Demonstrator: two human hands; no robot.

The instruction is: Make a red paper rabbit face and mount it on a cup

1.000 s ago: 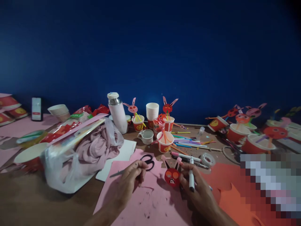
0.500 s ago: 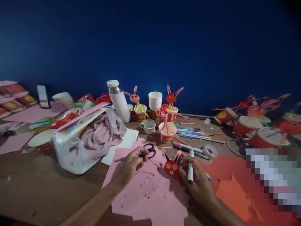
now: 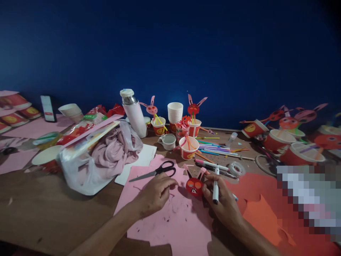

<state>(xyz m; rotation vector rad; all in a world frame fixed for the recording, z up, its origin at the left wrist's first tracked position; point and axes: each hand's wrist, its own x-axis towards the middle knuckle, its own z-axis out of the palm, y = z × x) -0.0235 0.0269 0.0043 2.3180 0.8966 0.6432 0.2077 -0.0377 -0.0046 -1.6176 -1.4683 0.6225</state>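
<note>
Head view: left hand [image 3: 157, 193] now covers less of the scissors [image 3: 155, 173]

table [image 3: 53, 213] — brown wood | pink paper [image 3: 170, 220], red paper [image 3: 261, 185], white bottle [image 3: 134, 119], cups [image 3: 188, 148] — on it

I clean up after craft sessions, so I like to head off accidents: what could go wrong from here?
The right hand holds both the marker and the red paper face, so ink might smudge the paper if the marker is uncapped, which I can't tell. The scissors lie close behind the left hand, which could brush the blades.
</note>
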